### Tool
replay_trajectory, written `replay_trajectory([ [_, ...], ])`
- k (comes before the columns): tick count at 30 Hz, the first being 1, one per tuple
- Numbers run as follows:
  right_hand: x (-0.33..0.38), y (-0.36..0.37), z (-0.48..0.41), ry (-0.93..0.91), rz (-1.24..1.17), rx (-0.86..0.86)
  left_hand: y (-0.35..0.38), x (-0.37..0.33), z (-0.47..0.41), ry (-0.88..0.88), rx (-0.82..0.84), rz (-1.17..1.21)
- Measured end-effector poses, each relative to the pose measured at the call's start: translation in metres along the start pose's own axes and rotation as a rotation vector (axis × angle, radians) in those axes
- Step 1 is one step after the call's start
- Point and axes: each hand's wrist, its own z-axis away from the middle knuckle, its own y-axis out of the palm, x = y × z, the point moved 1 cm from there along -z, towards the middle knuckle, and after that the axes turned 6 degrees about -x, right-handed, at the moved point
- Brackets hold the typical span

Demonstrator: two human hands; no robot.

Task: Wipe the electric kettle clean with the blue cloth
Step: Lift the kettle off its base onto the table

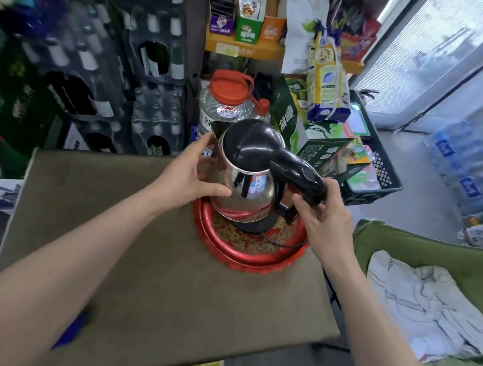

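Cupped the kettle (243,183) at its mirror-bright steel belly with the left hand (188,176), fingers and thumb curved round the metal. Wrapped the right hand (325,219) about the kettle's glossy black plastic handle, thumb underneath, fingers over the far side. Held the kettle so above a round red tray (226,253) with a scalloped rim and a gold-patterned floor, at the far right of a table (162,288) topped in dull brown, felt-like fabric.

Could not tell whether the kettle sat on its black base (254,228) or hung just clear of it. Found that base mostly hidden under the body, with a thin black cord (281,243) trailing across the tray. Made out only a sliver of the blue cloth (73,329) at the table's near left, the rest covered by the left forearm. Noted a crumpled white rag (424,309) on a green seat (407,247) to the right. Found the dark crates (146,60) of bottles at the far left smeared by blur.

Read "68元" on a round sticker on a clear jar (228,106) with a red lid, just behind the kettle. Could not read the other cartons and packets.
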Motion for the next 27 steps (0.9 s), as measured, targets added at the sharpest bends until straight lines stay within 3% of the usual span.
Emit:
replay_trajectory([
  [12,0.123,0.134,0.14,0.181,-0.236,-0.112,-0.184,0.028,0.086,0.062,0.14,-0.189],
  [16,0.135,0.158,0.168,0.217,-0.253,-0.102,-0.21,0.051,0.11,-0.015,0.187,-0.192],
  [21,0.139,0.181,0.186,0.244,-0.233,-0.078,-0.219,0.084,0.128,-0.068,0.132,-0.144],
  [27,0.145,0.214,0.206,0.365,-0.235,-0.139,-0.235,0.118,0.123,-0.14,0.248,-0.091],
])
